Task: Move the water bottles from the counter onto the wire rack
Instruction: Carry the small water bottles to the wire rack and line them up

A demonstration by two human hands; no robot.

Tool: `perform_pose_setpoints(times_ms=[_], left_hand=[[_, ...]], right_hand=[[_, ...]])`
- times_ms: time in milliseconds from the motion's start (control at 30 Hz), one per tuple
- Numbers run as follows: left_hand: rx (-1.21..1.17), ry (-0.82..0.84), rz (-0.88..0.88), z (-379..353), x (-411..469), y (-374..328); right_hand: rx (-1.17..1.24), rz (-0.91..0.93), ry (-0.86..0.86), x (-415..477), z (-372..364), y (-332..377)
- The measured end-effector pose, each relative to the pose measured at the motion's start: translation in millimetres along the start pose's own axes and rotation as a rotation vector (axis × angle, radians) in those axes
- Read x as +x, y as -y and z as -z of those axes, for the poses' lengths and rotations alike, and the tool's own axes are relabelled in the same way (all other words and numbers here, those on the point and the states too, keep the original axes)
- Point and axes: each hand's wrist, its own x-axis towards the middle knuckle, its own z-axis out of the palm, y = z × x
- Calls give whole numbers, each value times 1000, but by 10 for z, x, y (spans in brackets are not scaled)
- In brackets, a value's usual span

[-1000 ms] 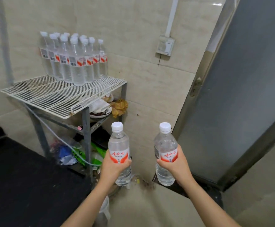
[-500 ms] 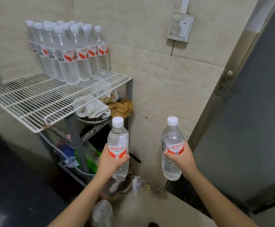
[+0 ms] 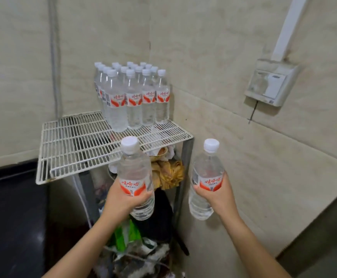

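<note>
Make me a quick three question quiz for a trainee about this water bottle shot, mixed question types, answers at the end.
1. True or false: both hands hold a capped bottle upright.
2. Where do the stored bottles stand on the wire rack? A front edge, B back corner by the wall, C lower shelf.
3. Fill in: the bottle labels are white and ____.

Key: 1 true: left hand holds the left bottle, right hand the right bottle. 2 B: stored bottles, wire rack. 3 red.

Beige tiled walls (image 3: 233, 47) meet in corner; wall switch box (image 3: 271, 85), possibly socket; dark floor (image 3: 13, 217)
</note>
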Motion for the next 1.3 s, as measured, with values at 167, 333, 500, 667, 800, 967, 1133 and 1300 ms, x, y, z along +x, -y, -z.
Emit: perform_pose_setpoints(times_ms=[167,333,500,667,800,967,1133,1300], left_hand=[[-29,-107,-100,66,350,-412],[-8,-201,-191,115,930,-682],[-12,-227,-193,-3,1657,-558],[20,-222,-172,-285,2344,-383],[64,-239,-135,-459,2768,-234],[96,-301,-96,-685,2979,-123],[185,-270,-53,-677,3082,-25],[376,-172,-86,-597,3010,18]], right_hand=[[117,103,21,553,-115,355],[207,213,30,1060,-325,662],[206,275,50,1566,-552,748],[169,284,43,2040,-791,720],[150,266,-4,2341,-919,577],[66,213,25,2745,-1065,406],[88,158,119,3027,-1260,310],[109,162,218,3192,-1312,251]])
